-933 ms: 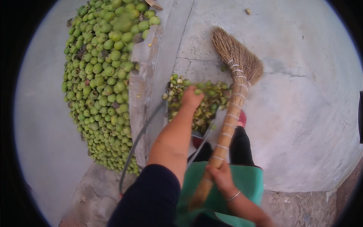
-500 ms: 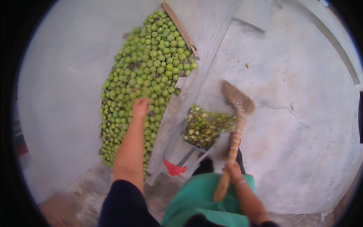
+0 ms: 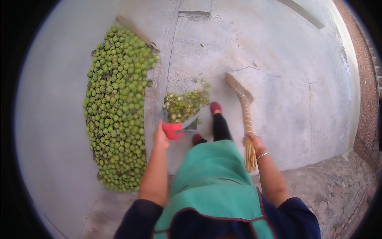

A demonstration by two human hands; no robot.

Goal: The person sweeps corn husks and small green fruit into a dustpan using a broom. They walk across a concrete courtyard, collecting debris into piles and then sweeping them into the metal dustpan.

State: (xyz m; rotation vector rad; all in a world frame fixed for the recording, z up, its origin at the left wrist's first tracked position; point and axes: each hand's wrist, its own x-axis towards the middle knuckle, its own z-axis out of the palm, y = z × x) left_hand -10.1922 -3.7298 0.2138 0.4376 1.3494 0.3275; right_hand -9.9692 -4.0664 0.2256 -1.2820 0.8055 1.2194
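Note:
My left hand (image 3: pixel 160 136) is closed at the red-wrapped handle end of a dustpan (image 3: pixel 191 125); the red wrap (image 3: pixel 172 130) partly hides the fingers. Green and pale leafy scraps (image 3: pixel 182 106) fill the pan, some spilling past its far right side. My right hand (image 3: pixel 256 142) grips the thick straw handle of a broom (image 3: pixel 245 105), bound with light cord. Its bristles point away from me and rest on or just above the concrete, to the right of the pan. A silvery bangle circles my right wrist.
A long heap of round green fruits (image 3: pixel 115 103) lies on the left, with a wooden strip (image 3: pixel 137 32) by its far end and a board (image 3: pixel 150 101) along its right side. My red shoes (image 3: pixel 215 107) stand near the dustpan. A brick edge (image 3: pixel 364 79) runs at far right.
My left hand has come from above the fruit heap to the dustpan's red-wrapped handle. My right hand still holds the broom. The view has shifted, so the heap sits further left.

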